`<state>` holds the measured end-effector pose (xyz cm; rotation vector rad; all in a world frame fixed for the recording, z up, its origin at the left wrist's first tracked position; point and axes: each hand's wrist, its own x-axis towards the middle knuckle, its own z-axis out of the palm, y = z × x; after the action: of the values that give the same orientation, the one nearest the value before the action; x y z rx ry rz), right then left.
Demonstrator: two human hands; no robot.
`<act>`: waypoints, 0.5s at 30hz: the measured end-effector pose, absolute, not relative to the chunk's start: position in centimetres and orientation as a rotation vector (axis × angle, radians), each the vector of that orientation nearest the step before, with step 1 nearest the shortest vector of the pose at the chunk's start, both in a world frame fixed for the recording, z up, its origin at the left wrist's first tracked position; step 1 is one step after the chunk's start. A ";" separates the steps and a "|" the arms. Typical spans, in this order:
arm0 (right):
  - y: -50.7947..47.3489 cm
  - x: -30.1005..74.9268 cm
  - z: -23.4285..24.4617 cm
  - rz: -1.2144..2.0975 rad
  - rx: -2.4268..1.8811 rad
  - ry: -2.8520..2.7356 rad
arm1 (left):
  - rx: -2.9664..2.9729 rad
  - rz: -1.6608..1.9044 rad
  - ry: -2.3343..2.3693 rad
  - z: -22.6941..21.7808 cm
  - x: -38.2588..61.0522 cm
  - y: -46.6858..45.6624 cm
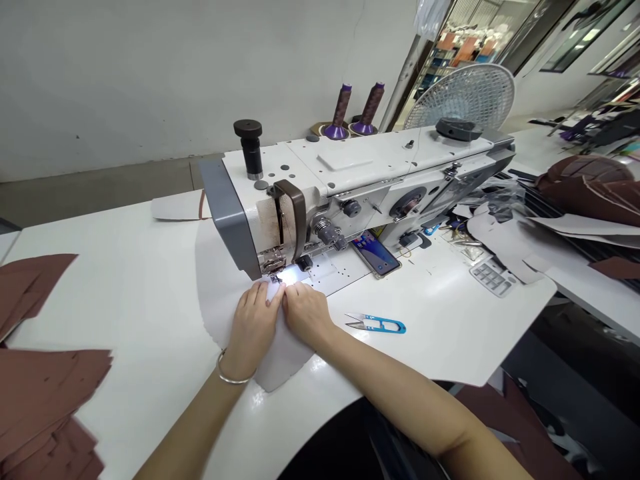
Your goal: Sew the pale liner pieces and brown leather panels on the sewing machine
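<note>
A pale, flat sheet of material [284, 360], perhaps the back of a leather panel, lies under the needle area of a white and grey sewing machine [300, 173]. My left hand [254, 325] presses and grips it just in front of the presser foot [275, 277], thumb towards the right hand. Close beside it, almost touching, my right hand [306, 312] has its fingers curled on the same sheet. The fingertips of both hands are partly hidden against the material. A lamp lights the spot by the foot. Thread snips with a blue handle [387, 325] lie right of my right hand.
Brown panels [45, 400] are piled at the left, with more brown pieces [590, 190] at the right. A phone [376, 253] rests below the machine arm. Two thread cones [342, 107] and a fan [465, 97] stand behind. The table edge [483, 385] curves at the front right.
</note>
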<state>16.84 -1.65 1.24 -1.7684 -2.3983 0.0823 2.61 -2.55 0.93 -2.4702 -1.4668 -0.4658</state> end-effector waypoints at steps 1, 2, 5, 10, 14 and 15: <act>-1.6 16.9 1.1 0.051 -1.743 -2.405 | -2.470 -0.469 -1.469 1.0 2.6 -2.5; -1.6 16.9 1.0 0.022 -1.718 -2.413 | -2.469 -0.467 -1.466 1.1 2.6 -2.5; -1.6 16.9 1.0 -0.030 -1.666 -2.433 | -2.463 -0.442 -1.450 1.0 2.7 -2.4; -1.6 16.9 1.1 -0.004 -1.615 -2.497 | -2.464 -0.430 -1.482 0.9 2.6 -2.3; -1.6 16.8 1.1 0.045 -1.591 -2.548 | -2.478 -0.481 -1.517 1.0 2.6 -2.3; -1.6 16.7 1.1 0.051 -1.589 -2.554 | -2.484 -0.494 -1.525 1.1 2.5 -2.2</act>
<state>16.71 -1.61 1.09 -1.5886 -2.5538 0.0509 2.51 -2.21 1.06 -2.4841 -1.5247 -0.4943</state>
